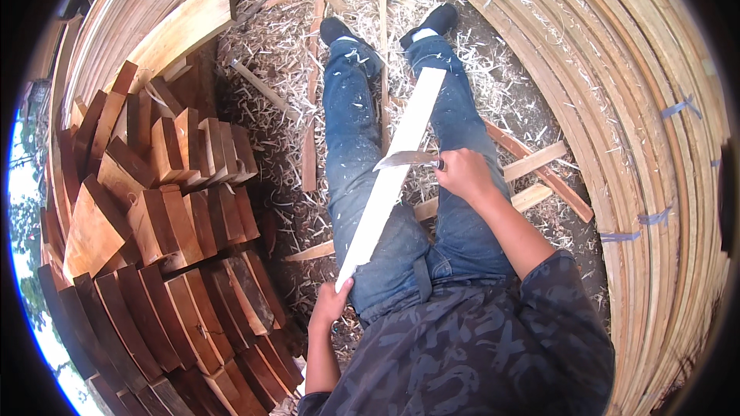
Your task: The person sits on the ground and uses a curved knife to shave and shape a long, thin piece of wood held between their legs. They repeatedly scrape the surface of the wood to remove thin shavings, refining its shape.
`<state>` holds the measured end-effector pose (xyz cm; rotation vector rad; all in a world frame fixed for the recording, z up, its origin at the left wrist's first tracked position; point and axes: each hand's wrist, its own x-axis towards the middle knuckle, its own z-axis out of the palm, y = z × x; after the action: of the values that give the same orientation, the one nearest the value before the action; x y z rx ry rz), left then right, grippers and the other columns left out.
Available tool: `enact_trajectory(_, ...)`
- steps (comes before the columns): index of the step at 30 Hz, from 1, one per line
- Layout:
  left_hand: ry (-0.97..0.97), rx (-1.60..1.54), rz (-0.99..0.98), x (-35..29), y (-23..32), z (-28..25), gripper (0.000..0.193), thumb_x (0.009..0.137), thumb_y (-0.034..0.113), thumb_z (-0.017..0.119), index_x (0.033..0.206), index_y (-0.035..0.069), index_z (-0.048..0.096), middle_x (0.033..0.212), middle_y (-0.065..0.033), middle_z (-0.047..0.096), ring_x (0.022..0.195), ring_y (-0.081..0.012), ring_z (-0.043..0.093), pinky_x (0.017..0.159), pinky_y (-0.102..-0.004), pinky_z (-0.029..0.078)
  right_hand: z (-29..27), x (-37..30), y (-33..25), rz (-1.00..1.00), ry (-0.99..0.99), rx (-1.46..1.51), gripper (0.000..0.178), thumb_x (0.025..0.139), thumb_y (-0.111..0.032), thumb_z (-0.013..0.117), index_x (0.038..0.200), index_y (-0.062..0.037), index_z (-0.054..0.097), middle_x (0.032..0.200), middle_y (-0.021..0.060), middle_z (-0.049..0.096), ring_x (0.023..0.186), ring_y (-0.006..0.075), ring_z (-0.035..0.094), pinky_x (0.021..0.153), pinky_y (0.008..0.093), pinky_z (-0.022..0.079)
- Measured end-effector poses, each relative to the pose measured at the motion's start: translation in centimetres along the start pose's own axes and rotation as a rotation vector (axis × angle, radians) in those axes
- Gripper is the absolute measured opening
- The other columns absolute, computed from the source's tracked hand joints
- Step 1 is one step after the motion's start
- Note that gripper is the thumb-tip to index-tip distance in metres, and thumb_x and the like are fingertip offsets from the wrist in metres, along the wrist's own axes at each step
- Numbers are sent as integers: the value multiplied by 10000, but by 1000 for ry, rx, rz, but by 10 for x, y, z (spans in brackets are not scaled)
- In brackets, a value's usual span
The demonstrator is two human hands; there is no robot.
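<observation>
Left hand (330, 302) gripping the lower end of a pale wooden strip (388, 191), right hand (464, 172) wrapped around a knife (410, 158), blade lying across the wood.

From where I stand, the right hand (465, 173) swallows most of the handle (440, 164) of the knife (407, 158) (only a dark stub shows), and the left hand (330, 305) covers the near end of the white strip (371, 223). The long boards (617, 108) run out of view.

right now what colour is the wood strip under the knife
The wood strip looks almost white, best in the head view.
</observation>
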<state>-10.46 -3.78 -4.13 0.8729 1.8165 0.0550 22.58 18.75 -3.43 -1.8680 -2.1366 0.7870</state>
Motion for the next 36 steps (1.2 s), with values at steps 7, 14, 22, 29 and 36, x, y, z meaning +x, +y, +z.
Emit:
enact_trajectory(7,208,187,77,-14,29,8,527,803,446,627,748,-78,616,598,-238,558,605,-324,612,597,-414,466,-9,2,3,30,-110,-161,223,705,-242,676,721,-20,676,686,185,648,676,341,653,625,425,526)
enact_trajectory(14,330,240,46,-19,37,19,493,783,463,638,797,-28,671,689,-248,623,713,-406,636,658,-454,491,-2,28,31,72,-78,-268,240,687,-252,676,687,-13,652,714,199,651,681,352,655,620,427,528)
enact_trajectory(22,348,365,-25,-26,52,21,571,811,543,560,835,-15,678,744,-259,633,759,-422,633,705,-478,497,-30,80,59,431,48,-261,319,706,-279,666,844,8,671,877,219,665,839,361,654,747,438,519)
enact_trajectory(29,342,300,-34,-22,46,24,569,808,538,564,832,-19,674,740,-259,631,763,-423,633,702,-479,496,-61,77,69,386,86,-147,287,775,-286,640,798,-3,684,790,231,655,776,374,652,724,440,519)
enact_trajectory(36,356,293,-3,-20,51,22,541,800,507,596,793,-30,666,708,-256,623,732,-419,631,665,-468,494,-16,48,24,119,-95,-280,272,733,-284,651,700,-14,663,719,208,652,701,355,659,647,425,533)
